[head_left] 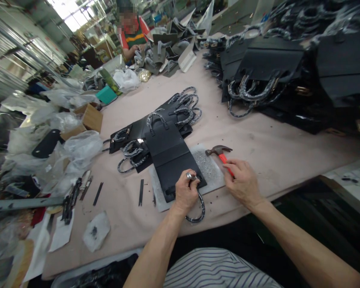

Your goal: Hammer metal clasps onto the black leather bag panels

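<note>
My left hand (183, 193) is closed around a metal punch (189, 175), whose shiny round top sticks up from the fist. It rests on the lower end of a black bag panel (173, 158), hiding the punch's tip. A wrapped, looped handle (203, 209) curves out below that hand, and another handle (157, 117) stands at the panel's far end. Under the panel lies a pale slab (214, 176), strewn with small dark bits. To the right, my right hand (243, 182) grips the red handle of a claw hammer (218, 150), its head a little above the slab.
More black panels with wrapped handles (187, 116) lie just beyond. A large pile of black bag pieces (267, 60) fills the right rear. Dark strips (141, 193) and a white lump (97, 231) sit left. Plastic bags (84, 150) crowd the left edge. A person (133, 32) works across the table.
</note>
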The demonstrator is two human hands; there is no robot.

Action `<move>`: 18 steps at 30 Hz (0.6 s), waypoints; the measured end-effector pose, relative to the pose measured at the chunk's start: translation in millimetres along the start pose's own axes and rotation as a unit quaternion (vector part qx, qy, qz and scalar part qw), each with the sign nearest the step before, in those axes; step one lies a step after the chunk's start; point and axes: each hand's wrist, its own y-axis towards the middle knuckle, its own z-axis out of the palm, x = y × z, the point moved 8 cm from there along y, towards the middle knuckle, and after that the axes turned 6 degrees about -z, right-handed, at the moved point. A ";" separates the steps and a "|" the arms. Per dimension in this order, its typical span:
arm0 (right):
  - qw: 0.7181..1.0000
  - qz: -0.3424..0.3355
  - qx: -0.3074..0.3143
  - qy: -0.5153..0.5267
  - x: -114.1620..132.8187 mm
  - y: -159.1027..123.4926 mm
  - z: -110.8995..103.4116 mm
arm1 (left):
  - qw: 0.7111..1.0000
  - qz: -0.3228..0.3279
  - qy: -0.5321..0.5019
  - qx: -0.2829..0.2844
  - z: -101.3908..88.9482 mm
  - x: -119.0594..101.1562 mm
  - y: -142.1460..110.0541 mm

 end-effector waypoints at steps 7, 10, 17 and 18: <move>0.970 0.125 0.183 -0.104 -47.6 -28.9 12.9 | 0.999 -0.032 0.013 0.001 -1.8 2.4 3.8; 0.961 0.124 0.213 -0.122 -43.3 -31.6 21.8 | 0.998 -0.052 0.013 0.011 -2.9 5.2 8.5; 0.946 0.167 0.242 -0.134 -45.5 -32.7 25.9 | 0.996 -0.071 -0.020 0.043 -1.5 12.7 9.8; 0.946 0.170 0.243 -0.131 -45.6 -33.0 25.6 | 0.997 -0.069 -0.018 0.040 -1.7 13.0 9.0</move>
